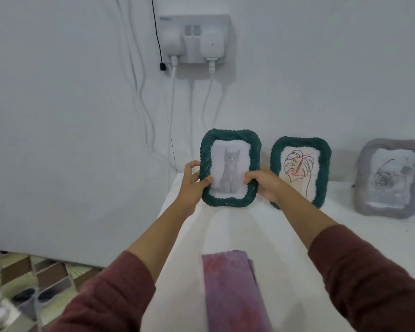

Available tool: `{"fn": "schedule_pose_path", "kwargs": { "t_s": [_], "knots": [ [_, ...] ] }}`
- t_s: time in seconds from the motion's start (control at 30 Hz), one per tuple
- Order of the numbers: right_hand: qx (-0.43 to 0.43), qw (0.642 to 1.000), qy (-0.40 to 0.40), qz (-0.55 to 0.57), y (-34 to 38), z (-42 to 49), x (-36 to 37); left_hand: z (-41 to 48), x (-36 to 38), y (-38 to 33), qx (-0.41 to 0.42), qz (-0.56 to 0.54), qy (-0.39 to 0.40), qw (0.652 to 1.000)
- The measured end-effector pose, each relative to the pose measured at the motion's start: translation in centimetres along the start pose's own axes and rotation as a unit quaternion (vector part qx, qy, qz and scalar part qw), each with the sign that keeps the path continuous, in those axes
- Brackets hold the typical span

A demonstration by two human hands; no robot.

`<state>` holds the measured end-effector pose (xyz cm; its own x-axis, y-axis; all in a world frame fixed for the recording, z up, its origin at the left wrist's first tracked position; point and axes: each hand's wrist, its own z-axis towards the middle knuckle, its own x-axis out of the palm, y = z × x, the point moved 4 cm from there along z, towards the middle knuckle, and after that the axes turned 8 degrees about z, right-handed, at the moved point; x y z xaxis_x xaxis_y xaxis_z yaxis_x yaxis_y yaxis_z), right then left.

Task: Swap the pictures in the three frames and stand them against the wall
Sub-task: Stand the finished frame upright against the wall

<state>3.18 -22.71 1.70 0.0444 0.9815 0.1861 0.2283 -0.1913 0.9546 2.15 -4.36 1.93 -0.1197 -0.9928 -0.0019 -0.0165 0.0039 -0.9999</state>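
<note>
A dark green frame with a grey cat picture (230, 167) stands upright at the back left of the white table. My left hand (194, 182) grips its left edge and my right hand (264, 184) grips its lower right edge. To its right a second green frame with a leaf line drawing (301, 170) leans against the wall, partly hidden behind my right hand. Further right a grey frame with a rose drawing (392, 178) also leans against the wall.
A folded purple cloth (233, 291) lies on the white table (285, 236) near me. A wall socket (194, 39) with two white plugs and hanging cables sits above the frames. Patterned floor (34, 271) shows at the lower left.
</note>
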Motion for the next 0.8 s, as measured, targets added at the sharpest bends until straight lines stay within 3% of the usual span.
{"fn": "schedule_pose_path", "kwargs": {
  "t_s": [0.43, 0.67, 0.8],
  "knots": [
    [-0.013, 0.999, -0.044, 0.014, -2.6, 3.2, -0.7, 4.2, -0.3, 3.6, -0.027, -0.009, 0.002, 1.000],
    [-0.090, 0.985, -0.147, -0.011, -4.6, -0.9, -1.4, 2.8, -1.5, 4.2, 0.006, 0.019, -0.034, 0.999],
    [-0.106, 0.981, -0.161, 0.008, -5.8, -1.9, -0.9, 2.6, -1.6, 4.0, 0.019, 0.028, -0.040, 0.999]
  ]
}}
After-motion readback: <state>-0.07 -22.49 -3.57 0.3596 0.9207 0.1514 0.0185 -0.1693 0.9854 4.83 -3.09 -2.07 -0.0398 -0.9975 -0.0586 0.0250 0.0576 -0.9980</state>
